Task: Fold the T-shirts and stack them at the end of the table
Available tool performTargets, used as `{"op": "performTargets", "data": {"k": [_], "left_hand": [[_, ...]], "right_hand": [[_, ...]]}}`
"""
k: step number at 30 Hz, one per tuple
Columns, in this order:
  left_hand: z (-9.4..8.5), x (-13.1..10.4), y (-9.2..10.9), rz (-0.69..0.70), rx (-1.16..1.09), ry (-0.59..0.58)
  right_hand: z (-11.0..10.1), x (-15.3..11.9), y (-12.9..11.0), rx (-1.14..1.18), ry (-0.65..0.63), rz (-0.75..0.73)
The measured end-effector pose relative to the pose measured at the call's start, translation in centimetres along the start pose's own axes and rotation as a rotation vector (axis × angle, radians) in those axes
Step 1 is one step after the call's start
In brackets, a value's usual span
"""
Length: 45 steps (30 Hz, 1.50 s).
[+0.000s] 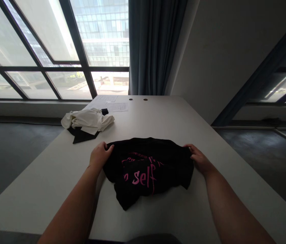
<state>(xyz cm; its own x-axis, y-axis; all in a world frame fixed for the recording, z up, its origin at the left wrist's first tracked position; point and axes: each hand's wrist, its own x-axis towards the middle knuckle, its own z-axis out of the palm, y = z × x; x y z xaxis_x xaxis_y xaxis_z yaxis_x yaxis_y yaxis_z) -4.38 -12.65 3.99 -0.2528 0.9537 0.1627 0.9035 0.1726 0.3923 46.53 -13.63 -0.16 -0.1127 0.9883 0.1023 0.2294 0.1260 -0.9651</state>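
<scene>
A black shirt (168, 169) with pink lettering lies bunched on the white table, in the middle of the head view. The word "self" is readable on it, and its lower edge is uneven. My left hand (100, 156) pinches its upper left corner between thumb and fingers. At the opposite upper corner, my right hand (199, 158) grips the cloth, fingers closed. The shirt's upper edge runs between the two hands in a slight arch.
On the white table (158, 118), a pile of white cloth (89, 118) rests over a black cloth (83, 135) at the back left. Papers (117, 107) lie behind it. Two round holes are near the far edge. Windows and a dark curtain (155, 44) stand beyond.
</scene>
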Motion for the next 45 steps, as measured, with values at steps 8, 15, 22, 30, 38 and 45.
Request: {"op": "performTargets", "data": {"k": [8,15,22,30,38,45], "left_hand": [[-4.6,-0.5,-9.6,-0.280,-0.177,0.181],[-6.6,-2.2,-16.1,-0.308,-0.059,0.042],[-6.0,-2.5,-10.3,-0.040,0.313,0.055],[1.5,-2.4,0.5,0.186,0.374,-0.225],[4.4,1.0,3.9,0.000,0.454,-0.403],[5.5,4.3,5.7,0.054,0.403,-0.470]], "right_hand": [[-0.2,0.9,0.3,-0.421,0.358,-0.088],[-0.5,0.3,-2.6,-0.821,0.686,-0.014],[-1.2,-0.7,-4.9,-1.054,0.714,0.019],[-5.9,0.3,1.6,-1.079,0.103,0.346],[-7.2,-1.0,0.1,-0.741,0.076,0.116],[-8.5,-1.3,-1.6,-0.933,0.730,0.235]]}}
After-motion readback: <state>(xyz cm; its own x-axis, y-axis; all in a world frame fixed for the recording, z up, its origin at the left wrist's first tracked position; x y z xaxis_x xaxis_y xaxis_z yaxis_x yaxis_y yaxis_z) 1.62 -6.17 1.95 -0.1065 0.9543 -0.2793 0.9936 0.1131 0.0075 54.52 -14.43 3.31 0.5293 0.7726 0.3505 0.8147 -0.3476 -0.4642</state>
